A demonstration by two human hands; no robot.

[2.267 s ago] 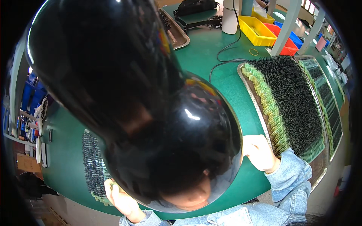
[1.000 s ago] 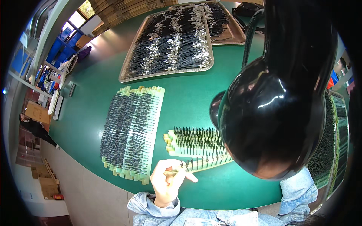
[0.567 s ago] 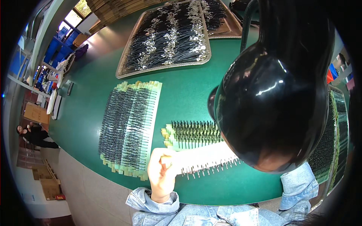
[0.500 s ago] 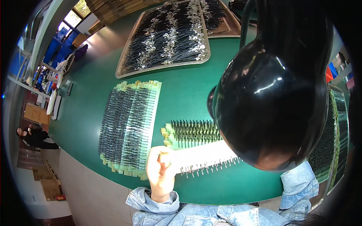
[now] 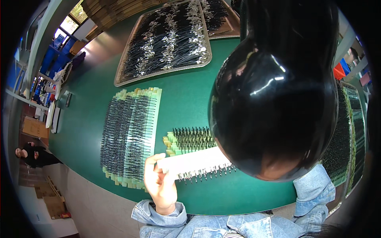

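Note:
My left hand (image 5: 160, 186) is closed on the left end of a pale strip (image 5: 194, 162), thumb and fingers pinching it. Glare washes out the strip's face. Small dark, metal-tipped pieces stick out in a row along its near edge. Just beyond it lies a stack of greenish strips (image 5: 168, 147) with upright black pins (image 5: 192, 137). A large glossy black rounded lamp-like head (image 5: 274, 103) covers the strip's right end. My right hand is hidden behind it; only the denim sleeve (image 5: 313, 190) shows.
Left on the green table (image 5: 83, 131) lies a wide block of similar loaded strips (image 5: 129, 137). Farther back, a tray (image 5: 162, 43) holds many black leads with shiny ends. More loaded racks (image 5: 353, 135) stand at the right. A person (image 5: 33, 154) is at the far left.
The whole view has shifted slightly, so the table, the trays and the black head appear farther left. My left hand keeps its hold on the pale strip.

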